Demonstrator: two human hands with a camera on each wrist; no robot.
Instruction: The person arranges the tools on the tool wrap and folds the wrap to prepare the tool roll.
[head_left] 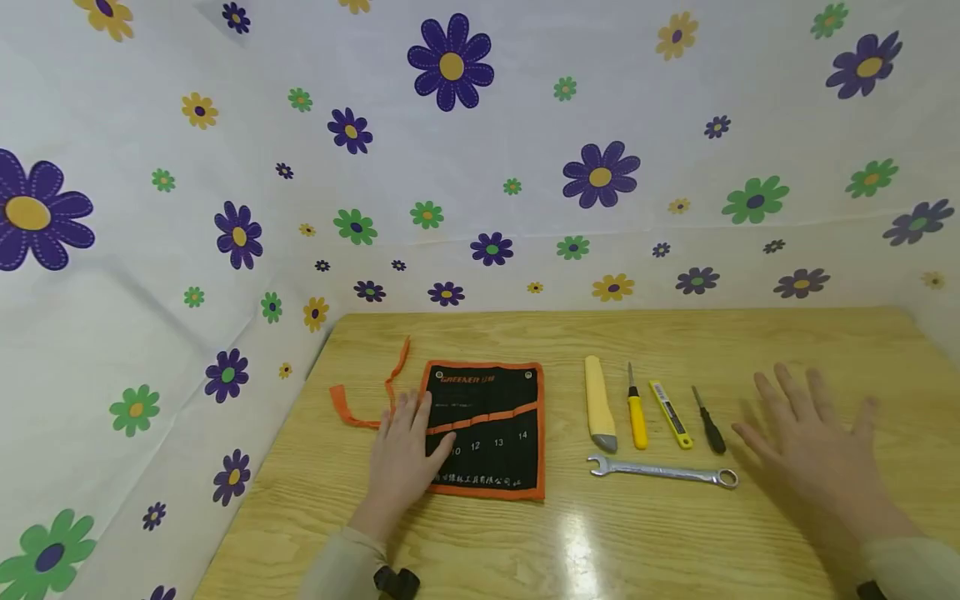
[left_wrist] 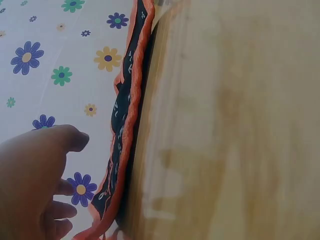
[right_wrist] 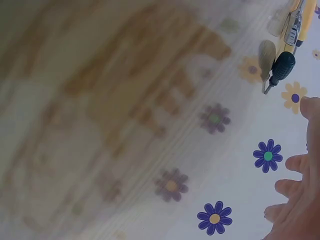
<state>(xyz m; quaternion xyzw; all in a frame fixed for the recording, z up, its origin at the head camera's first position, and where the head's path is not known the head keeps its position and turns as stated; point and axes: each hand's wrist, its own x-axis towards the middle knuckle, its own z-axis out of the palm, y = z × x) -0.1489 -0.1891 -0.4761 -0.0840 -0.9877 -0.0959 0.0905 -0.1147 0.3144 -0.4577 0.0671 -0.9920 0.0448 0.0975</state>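
L hand: L hand (head_left: 405, 446) lay over pouch's L edge, fingers straight-ish, thumb angled out, grasping nothing; how firmly it touched, couldn't tell.
R hand: R hand (head_left: 821, 458) was spread w/ fingers apart, released, R of the tools; shadow fell on wood below it.
Pouch: tool pouch (head_left: 495, 462) lay flat L of table's middle, off back edge; orange strap (head_left: 341, 404) trailed off its L side.
Table edges: table (head_left: 480, 550) met cloth (head_left: 510, 117) along back; L edge slanted, well apart from pouch.
Room: wide strip of wood between pouch & beige tool; narrower gaps btwn the 4 upright-laid tools; black screwdriver (head_left: 714, 433) near R thumb, apart from it.
Row, L to R: beige tool (head_left: 598, 404), yellow-handled tool (head_left: 637, 421), yellow cutter (head_left: 670, 414), black screwdriver.
Wrench: wrench (head_left: 660, 471) lay crosswise just below row, open end L, ring end R.
Pouch fabric: black cloth, orange binding, 2 metal eyelets up top, slanted pocket edge, white nos. incl. 12, 13, 14.
Tool matls: shiny metal wrench; beige tool long, tapered, grey-ended; screwdriver handle dark, bulbous, shaft thin.
Surfaces: table pale w/ wood grain, glare near front; cloth white, creased, flower-printed.
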